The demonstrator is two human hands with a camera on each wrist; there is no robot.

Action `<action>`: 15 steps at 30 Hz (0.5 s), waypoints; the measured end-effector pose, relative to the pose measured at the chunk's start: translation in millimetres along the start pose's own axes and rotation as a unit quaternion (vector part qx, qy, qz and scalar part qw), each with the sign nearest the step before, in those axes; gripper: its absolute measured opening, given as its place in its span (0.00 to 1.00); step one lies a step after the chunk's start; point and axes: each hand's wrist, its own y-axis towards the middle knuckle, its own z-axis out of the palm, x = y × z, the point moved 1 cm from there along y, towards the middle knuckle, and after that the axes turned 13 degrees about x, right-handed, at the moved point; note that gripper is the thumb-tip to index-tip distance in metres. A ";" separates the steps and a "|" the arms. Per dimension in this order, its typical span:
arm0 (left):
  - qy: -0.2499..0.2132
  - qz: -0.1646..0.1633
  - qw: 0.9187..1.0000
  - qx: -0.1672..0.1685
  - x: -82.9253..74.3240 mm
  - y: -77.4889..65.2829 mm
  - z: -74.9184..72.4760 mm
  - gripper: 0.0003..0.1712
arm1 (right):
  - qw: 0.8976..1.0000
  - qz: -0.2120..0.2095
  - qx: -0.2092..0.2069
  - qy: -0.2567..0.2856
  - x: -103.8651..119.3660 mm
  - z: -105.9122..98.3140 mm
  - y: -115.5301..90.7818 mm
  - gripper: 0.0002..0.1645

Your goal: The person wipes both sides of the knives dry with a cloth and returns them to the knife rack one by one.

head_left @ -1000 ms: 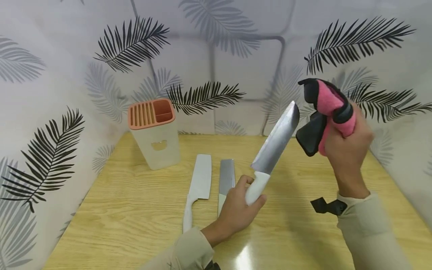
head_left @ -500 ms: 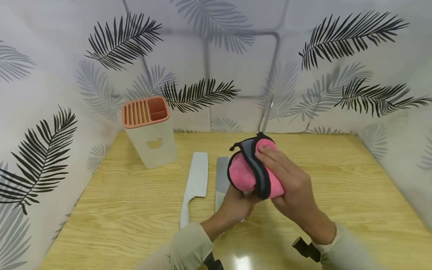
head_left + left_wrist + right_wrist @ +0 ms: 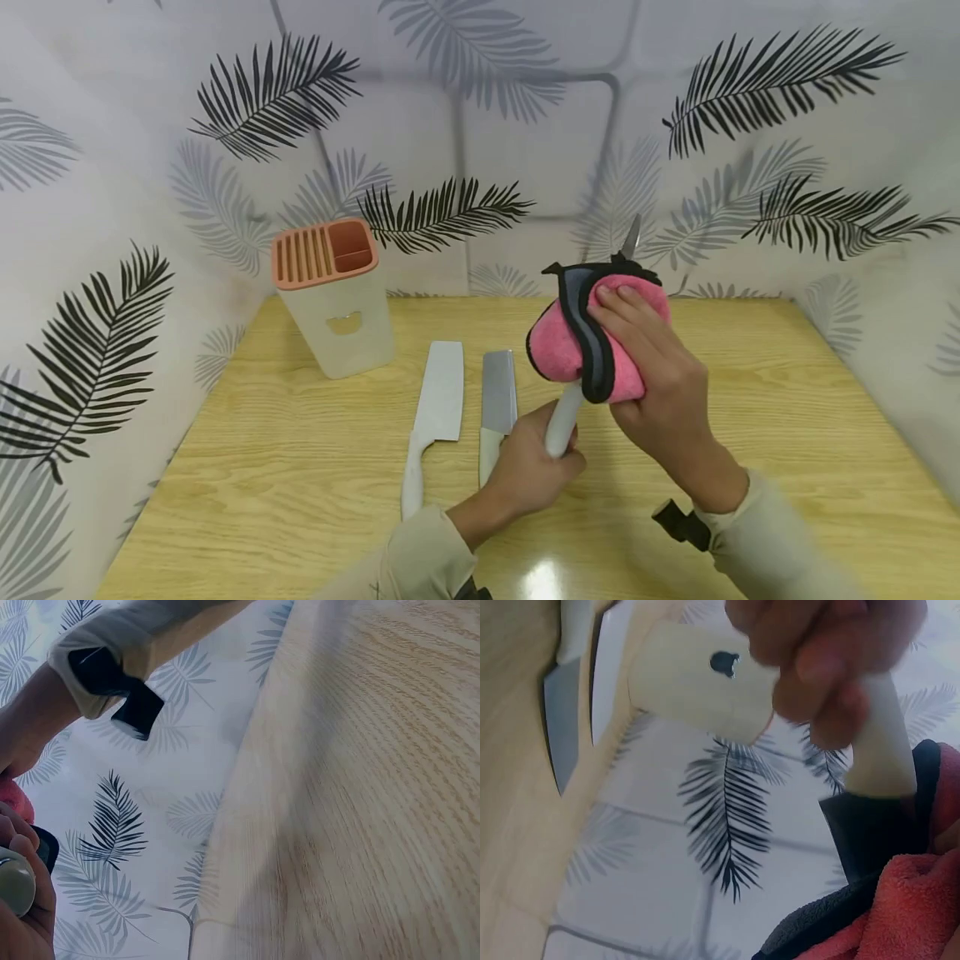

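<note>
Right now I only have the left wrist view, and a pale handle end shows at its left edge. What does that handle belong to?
Observer: A knife. In the head view, its tip sticks out past the far edge of the pink cloth.

Operator: Thanks. Does anything else lie on the table near the left hand?

Observer: Yes, the head view shows a wide-bladed knife and a narrower knife lying side by side, with a gap between their blades.

The cloth (image 3: 592, 343) looks fuzzy, the table (image 3: 300, 467) glossy wood.
</note>
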 end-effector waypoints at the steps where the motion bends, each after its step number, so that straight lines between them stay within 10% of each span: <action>1: 0.001 -0.002 1.000 -0.001 -0.2 -0.7 0.1 0.05 | 1.000 0.008 -0.002 0.001 -2.9 -1.2 2.7 0.24; 8: -0.041 -0.012 0.999 0.028 -0.3 -6.5 4.6 0.04 | 0.992 0.084 -0.036 0.087 -33.2 -13.3 25.4 0.19; 15: -0.126 -0.048 0.990 0.048 1.5 -13.4 16.4 0.04 | 0.933 0.303 -0.040 0.189 -71.4 -29.3 37.7 0.08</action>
